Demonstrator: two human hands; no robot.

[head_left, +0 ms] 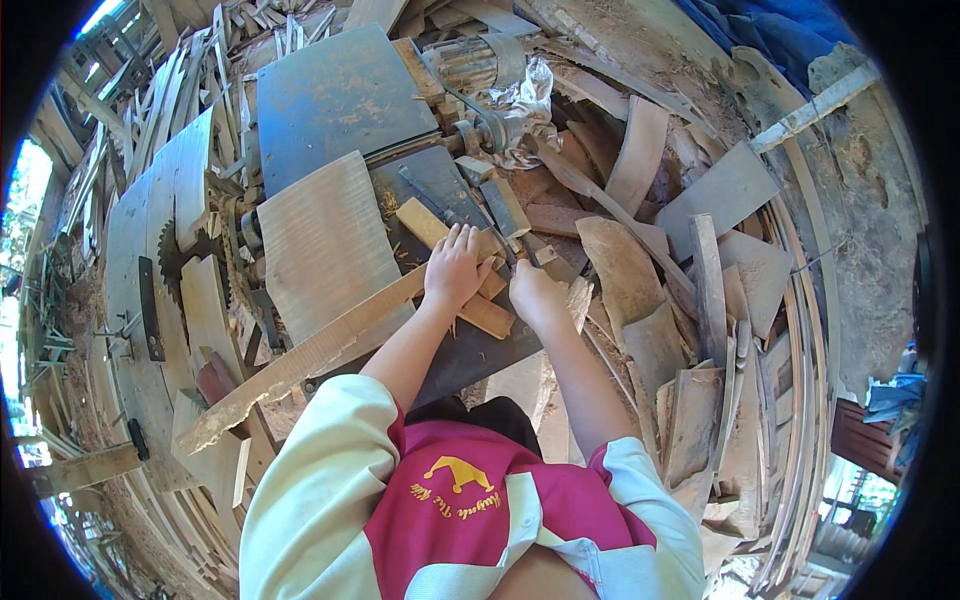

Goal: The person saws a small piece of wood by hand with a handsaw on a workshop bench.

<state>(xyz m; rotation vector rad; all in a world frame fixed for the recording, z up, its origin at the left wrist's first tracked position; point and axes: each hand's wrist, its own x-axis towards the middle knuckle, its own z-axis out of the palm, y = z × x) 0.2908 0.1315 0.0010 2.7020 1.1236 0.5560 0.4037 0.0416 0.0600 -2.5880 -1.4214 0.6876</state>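
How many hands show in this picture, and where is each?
2: the left hand at the upper end of the long rough-edged board, and the right hand just right of it, curled. Any hands behind clutter would be hidden.

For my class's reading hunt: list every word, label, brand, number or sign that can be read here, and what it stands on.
Magenta shirt front: yellow curved lettering beside a yellow crown-like emblem; legible, but I won't copy the wording.
Saw blade, blue-grey metal plate, pale wood block: no text visible.
Motor: no label I can make out.
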